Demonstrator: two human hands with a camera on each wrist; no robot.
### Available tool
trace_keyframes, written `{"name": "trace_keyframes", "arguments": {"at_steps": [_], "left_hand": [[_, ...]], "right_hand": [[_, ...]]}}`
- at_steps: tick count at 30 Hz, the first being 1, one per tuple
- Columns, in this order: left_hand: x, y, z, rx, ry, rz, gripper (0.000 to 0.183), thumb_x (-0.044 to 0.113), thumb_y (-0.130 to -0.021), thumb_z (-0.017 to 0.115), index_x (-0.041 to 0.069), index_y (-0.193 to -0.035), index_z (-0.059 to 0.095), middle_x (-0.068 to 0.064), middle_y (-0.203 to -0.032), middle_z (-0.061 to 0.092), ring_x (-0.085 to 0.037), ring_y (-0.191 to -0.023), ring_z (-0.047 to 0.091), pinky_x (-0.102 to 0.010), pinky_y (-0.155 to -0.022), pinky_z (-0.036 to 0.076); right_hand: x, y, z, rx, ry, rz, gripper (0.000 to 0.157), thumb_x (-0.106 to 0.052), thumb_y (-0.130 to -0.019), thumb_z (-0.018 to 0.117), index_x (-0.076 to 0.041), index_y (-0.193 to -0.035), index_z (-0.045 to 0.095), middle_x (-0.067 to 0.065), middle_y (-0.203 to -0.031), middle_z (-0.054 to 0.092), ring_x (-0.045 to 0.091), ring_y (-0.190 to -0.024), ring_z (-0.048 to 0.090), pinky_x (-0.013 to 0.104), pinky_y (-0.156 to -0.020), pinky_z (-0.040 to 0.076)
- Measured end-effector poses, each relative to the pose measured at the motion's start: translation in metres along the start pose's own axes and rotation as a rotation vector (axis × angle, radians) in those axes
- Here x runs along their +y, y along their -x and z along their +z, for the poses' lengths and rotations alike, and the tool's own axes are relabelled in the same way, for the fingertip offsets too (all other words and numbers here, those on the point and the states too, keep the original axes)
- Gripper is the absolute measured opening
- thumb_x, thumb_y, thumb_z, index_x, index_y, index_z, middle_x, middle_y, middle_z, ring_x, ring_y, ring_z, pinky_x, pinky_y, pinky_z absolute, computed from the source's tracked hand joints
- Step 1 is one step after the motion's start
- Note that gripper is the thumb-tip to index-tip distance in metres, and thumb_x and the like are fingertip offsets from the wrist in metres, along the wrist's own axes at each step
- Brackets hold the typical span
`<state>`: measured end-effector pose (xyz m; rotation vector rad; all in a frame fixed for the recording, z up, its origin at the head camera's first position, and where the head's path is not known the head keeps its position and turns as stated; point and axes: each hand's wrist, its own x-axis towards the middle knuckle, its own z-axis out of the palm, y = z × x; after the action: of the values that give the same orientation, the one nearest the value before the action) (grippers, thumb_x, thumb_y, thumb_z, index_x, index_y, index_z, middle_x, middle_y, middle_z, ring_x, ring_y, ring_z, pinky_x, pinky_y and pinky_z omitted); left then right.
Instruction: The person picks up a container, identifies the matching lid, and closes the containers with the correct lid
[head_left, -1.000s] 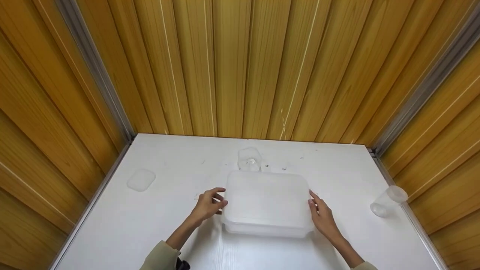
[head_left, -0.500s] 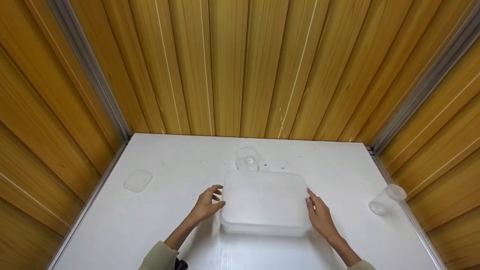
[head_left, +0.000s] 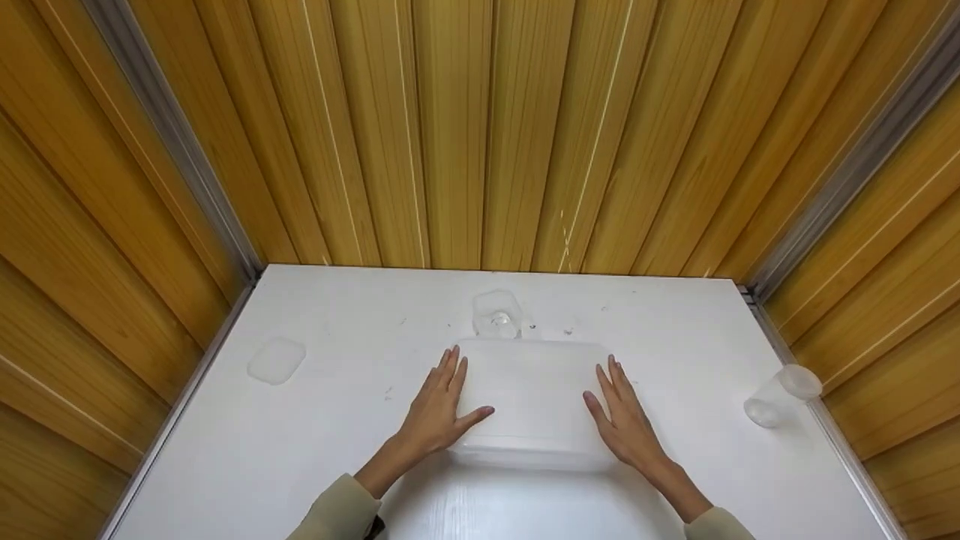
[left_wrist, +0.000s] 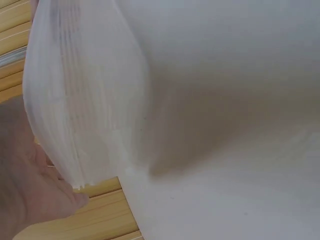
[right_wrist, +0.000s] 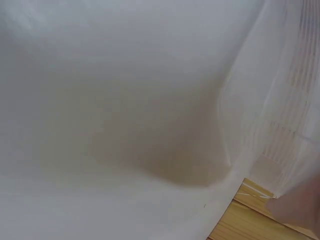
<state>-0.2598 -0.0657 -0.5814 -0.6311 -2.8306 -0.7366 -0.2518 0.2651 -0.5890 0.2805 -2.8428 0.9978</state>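
A large translucent plastic container (head_left: 536, 397) with a flat lid lies in the middle of the white table in the head view. My left hand (head_left: 435, 412) rests on its left edge, fingers straight and thumb spread over the lid. Along the right edge lies my right hand (head_left: 626, 420), its fingers also straight and spread. In the left wrist view the ribbed side of the container (left_wrist: 90, 100) stands beside the left hand (left_wrist: 35, 190). The right wrist view shows the opposite ribbed side of the container (right_wrist: 280, 100), with part of the right hand (right_wrist: 297, 207) at the edge.
Behind the container stands a small clear square container (head_left: 496, 313). A small translucent lid (head_left: 277, 361) lies at the left of the white table (head_left: 337, 315). A clear cylindrical jar (head_left: 780, 396) is near the right edge. Wood-patterned walls (head_left: 450, 135) enclose the table.
Both hands have shifted from the container's sides up onto the lid's left and right edges. Their fingers have straightened and spread. The container stays in about the same place.
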Motion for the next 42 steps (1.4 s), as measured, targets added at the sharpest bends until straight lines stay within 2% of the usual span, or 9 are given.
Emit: {"name": "trace_keyframes", "arguments": {"at_steps": [6,9,13,18,21,25,29,36,42], "left_hand": [[-0.002,0.007,0.004,0.061,0.012,-0.002,0.096,0.063,-0.096,0.057,-0.005,-0.157,0.029,-0.023,-0.170,0.015,-0.041,-0.158,0.015,-0.053,-0.114,0.044],[-0.006,0.010,0.003,0.068,0.008,-0.009,0.097,0.062,-0.096,0.058,-0.007,-0.157,0.028,-0.024,-0.169,0.015,-0.041,-0.157,0.017,-0.053,-0.110,0.047],[-0.010,0.001,-0.002,0.061,-0.078,-0.003,0.102,0.068,-0.093,0.056,-0.007,-0.157,0.029,-0.024,-0.167,0.025,-0.039,-0.156,0.024,-0.052,-0.118,0.040],[-0.017,-0.023,-0.008,0.074,-0.172,0.035,0.106,0.073,-0.089,0.058,-0.005,-0.157,0.032,-0.022,-0.166,0.029,-0.037,-0.152,0.033,-0.053,-0.119,0.038],[-0.023,-0.041,-0.008,0.036,-0.187,0.072,0.111,0.074,-0.087,0.059,-0.005,-0.158,0.028,-0.022,-0.169,0.020,-0.038,-0.155,0.025,-0.051,-0.124,0.031],[-0.025,-0.055,-0.007,-0.089,-0.177,0.089,0.116,0.077,-0.086,0.056,-0.003,-0.161,0.019,-0.021,-0.171,0.011,-0.038,-0.159,0.010,-0.051,-0.128,0.020],[-0.023,-0.050,-0.006,-0.157,-0.177,0.087,0.111,0.079,-0.086,0.053,0.004,-0.162,0.022,-0.021,-0.171,0.011,-0.040,-0.159,0.010,-0.052,-0.128,0.021],[-0.022,-0.029,-0.003,-0.151,-0.180,0.105,0.106,0.081,-0.085,0.053,0.012,-0.162,0.029,-0.019,-0.170,0.019,-0.039,-0.158,0.017,-0.052,-0.126,0.025],[-0.023,-0.037,-0.002,-0.111,-0.169,0.096,0.106,0.081,-0.084,0.053,0.013,-0.162,0.030,-0.017,-0.171,0.018,-0.038,-0.158,0.017,-0.052,-0.126,0.027]], "right_hand": [[-0.004,-0.008,0.002,0.004,0.116,-0.105,0.066,-0.039,-0.106,0.049,-0.004,-0.159,0.032,0.023,-0.170,0.014,0.046,-0.157,0.011,0.066,-0.123,0.018],[-0.006,-0.012,0.003,-0.014,0.158,-0.147,0.068,-0.039,-0.105,0.051,-0.003,-0.159,0.032,0.025,-0.169,0.016,0.047,-0.156,0.013,0.068,-0.121,0.023],[-0.008,-0.020,0.000,-0.021,0.236,-0.176,0.071,-0.044,-0.103,0.054,-0.004,-0.158,0.035,0.028,-0.167,0.021,0.050,-0.154,0.018,0.072,-0.117,0.026],[-0.006,-0.037,-0.001,0.006,0.263,-0.199,0.073,-0.050,-0.099,0.058,-0.014,-0.159,0.037,0.025,-0.167,0.025,0.051,-0.154,0.019,0.069,-0.121,0.018],[-0.004,-0.049,-0.001,0.000,0.265,-0.229,0.075,-0.051,-0.098,0.059,-0.015,-0.160,0.035,0.020,-0.168,0.023,0.047,-0.156,0.016,0.065,-0.125,0.014],[-0.002,-0.058,0.000,-0.028,0.307,-0.251,0.080,-0.055,-0.097,0.058,-0.012,-0.159,0.035,0.018,-0.169,0.024,0.040,-0.158,0.018,0.061,-0.127,0.015],[0.000,-0.051,0.007,-0.019,0.345,-0.285,0.078,-0.057,-0.096,0.058,-0.012,-0.157,0.041,0.017,-0.167,0.030,0.039,-0.156,0.024,0.061,-0.126,0.017],[-0.001,-0.030,0.018,0.019,0.353,-0.341,0.073,-0.057,-0.095,0.058,-0.015,-0.154,0.047,0.017,-0.162,0.040,0.041,-0.152,0.033,0.066,-0.122,0.022],[-0.002,-0.041,0.012,0.018,0.389,-0.358,0.072,-0.056,-0.097,0.056,-0.014,-0.154,0.047,0.018,-0.162,0.040,0.042,-0.151,0.034,0.066,-0.121,0.022]]}}
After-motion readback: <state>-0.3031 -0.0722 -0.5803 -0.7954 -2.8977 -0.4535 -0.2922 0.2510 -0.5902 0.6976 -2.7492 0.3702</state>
